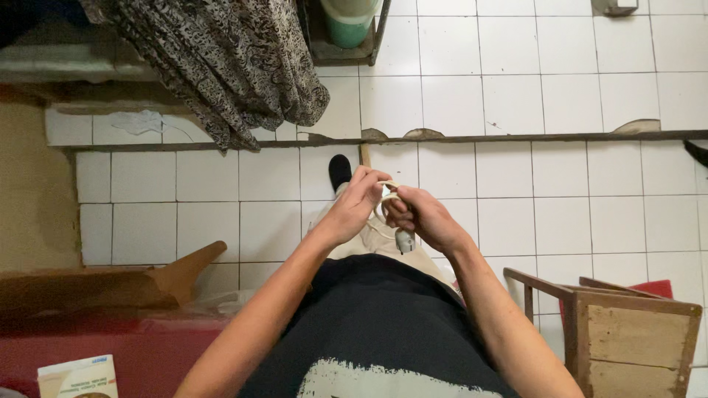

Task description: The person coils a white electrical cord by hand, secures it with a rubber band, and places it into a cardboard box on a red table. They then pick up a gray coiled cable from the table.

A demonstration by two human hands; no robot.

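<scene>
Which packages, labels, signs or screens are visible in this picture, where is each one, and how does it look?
Small box: bottom left corner, on the red surface; rectangular, cream and light blue, with printed text.
Cardboard box: left side, just above the red surface; brown, plain, one flap pointing right.
No signs or screens are visible. The left hand and right hand hold a coiled white cable, not a package.

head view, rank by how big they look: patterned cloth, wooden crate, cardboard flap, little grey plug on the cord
1. patterned cloth
2. wooden crate, though it sits nearer the camera and is cut off by the frame
3. cardboard flap
4. grey plug, hanging below the right hand
</scene>
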